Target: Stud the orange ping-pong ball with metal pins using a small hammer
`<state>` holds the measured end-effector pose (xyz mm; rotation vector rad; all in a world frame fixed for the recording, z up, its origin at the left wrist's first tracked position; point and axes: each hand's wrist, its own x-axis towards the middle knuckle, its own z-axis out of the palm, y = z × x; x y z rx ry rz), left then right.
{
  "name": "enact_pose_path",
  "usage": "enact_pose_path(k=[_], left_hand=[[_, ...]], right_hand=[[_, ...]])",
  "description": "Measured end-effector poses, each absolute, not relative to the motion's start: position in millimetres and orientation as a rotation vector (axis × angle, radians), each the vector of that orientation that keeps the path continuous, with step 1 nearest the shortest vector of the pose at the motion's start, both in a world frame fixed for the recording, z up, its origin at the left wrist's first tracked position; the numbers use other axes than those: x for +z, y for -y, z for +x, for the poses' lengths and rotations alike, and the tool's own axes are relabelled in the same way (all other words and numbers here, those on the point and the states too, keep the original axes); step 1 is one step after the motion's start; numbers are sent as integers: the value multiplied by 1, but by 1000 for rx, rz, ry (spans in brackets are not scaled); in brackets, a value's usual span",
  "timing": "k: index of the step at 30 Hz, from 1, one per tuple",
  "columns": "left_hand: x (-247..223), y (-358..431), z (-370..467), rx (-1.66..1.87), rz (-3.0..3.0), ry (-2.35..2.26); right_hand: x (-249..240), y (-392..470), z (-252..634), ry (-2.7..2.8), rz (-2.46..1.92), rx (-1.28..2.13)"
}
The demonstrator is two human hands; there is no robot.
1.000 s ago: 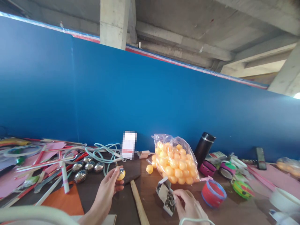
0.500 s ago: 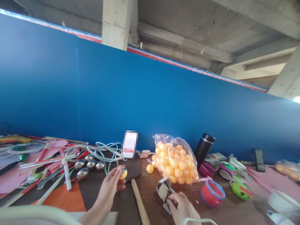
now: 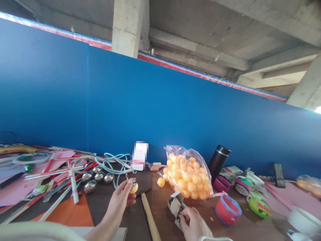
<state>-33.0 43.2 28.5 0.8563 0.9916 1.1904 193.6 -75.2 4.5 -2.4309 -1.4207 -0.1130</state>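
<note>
Left hand: the left hand (image 3: 117, 206) is raised off the counter (image 3: 160, 204) near its front edge, fingers pinched round a small orange ball (image 3: 134, 188) held at the fingertips.
Ball's neighbours: a row of shiny metal balls (image 3: 96, 177) lies to the left of the held ball, toward the counter's left end; pale green cord (image 3: 114, 164) coils behind it, toward the back edge.
Wooden handle: a wooden handle (image 3: 149, 219) lies between the two hands, its long axis running from the front edge back toward the held ball.
Right hand: the right hand (image 3: 194, 224) sits at the front edge, fingers closed on a small open cardboard box (image 3: 176, 206), tilted; what it holds cannot be made out.
Spacing: the ball is left of the box and a little farther back, with the handle in the gap; the hands are near each other but apart.
Behind the box: a clear bag of orange balls (image 3: 187, 175) stands just behind the box, nearer the right hand; one loose orange ball (image 3: 160, 182) lies at its left.
Right of the box: a red tape roll (image 3: 227, 211).
</note>
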Motion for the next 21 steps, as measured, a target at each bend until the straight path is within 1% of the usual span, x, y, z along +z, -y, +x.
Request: enact_pose_path(k=[6,16,18,21], left_hand=[[31,-41,-33,1190,855,-1003],[24,-44,-33,1159,893,-989],[24,-44,-33,1170,889,-986],[27,-44,-32,1188,884,-974]], right_hand=[[2,75,198,1428,-2335,-18],[2,76,198,1414,-2291,-52],[7,77,201,1390,-2216,-24],[19,79,201,1320,-1987,15]])
